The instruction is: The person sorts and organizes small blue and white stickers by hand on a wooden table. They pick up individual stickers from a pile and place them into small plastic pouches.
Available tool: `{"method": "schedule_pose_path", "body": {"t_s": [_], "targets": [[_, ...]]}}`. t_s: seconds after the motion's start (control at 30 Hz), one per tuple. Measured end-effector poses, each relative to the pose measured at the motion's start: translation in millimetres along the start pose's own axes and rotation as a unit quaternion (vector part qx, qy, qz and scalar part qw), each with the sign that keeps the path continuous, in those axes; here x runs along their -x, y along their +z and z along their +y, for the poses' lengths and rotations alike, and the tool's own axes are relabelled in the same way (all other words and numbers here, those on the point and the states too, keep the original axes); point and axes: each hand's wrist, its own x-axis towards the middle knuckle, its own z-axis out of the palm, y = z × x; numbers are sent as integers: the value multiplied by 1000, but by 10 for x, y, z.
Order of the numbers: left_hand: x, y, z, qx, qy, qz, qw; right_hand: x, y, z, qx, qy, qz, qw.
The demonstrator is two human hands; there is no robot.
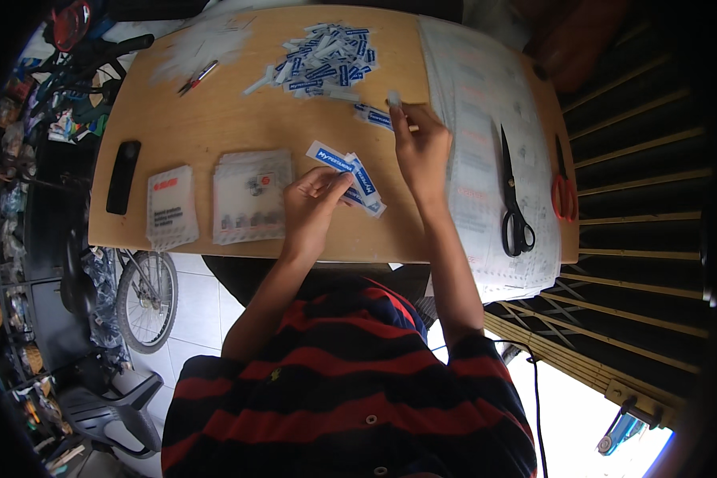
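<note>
In my left hand [311,199] is a small fan of blue-and-white printed strips [334,157], pinched between thumb and fingers and overlapping at angles. My right hand [424,147] is raised further off to the right, thumb and fingertips closed on a small whitish translucent piece [394,98]; its exact kind cannot be made out. Just left of those fingers, more blue-and-white strips [374,116] lie on the table, partly hidden by the hand. Beyond them is a heaped pile of similar strips [327,60].
Two stacks of printed translucent sheets, a smaller one [172,207] and a larger one [251,195], lie left on the wooden table [191,119]. A black oblong object [123,177] and a cutter-like tool [199,77] lie there too. Black-handled scissors [513,207] rest on large plastic sheets [474,167]; red-handled scissors [564,191] lie beyond.
</note>
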Motion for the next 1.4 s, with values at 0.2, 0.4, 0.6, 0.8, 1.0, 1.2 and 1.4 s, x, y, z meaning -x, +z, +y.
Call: {"method": "schedule_pose_path", "body": {"t_s": [0.2,0.4,0.6,0.8,1.0,1.2,1.4], "targets": [[86,-12,-66,-2,-40,-25,999,-239,137,448,350,-223,-50,908],[75,-46,-86,-6,24,-23,999,0,70,76,237,-204,-106,944],[104,26,-173,-34,37,-64,997,220,-104,-180,-65,50,-321,943],[131,35,-146,-20,62,-38,997,178,-315,-117,-264,201,-171,928],[110,134,-116,18,75,-36,996,586,-267,40,-236,220,-271,907],[87,143,-175,82,26,-41,995,631,-233,-55,-325,304,-231,865],[71,169,-176,81,37,-23,996,679,-241,27,-402,312,-173,844]]}}
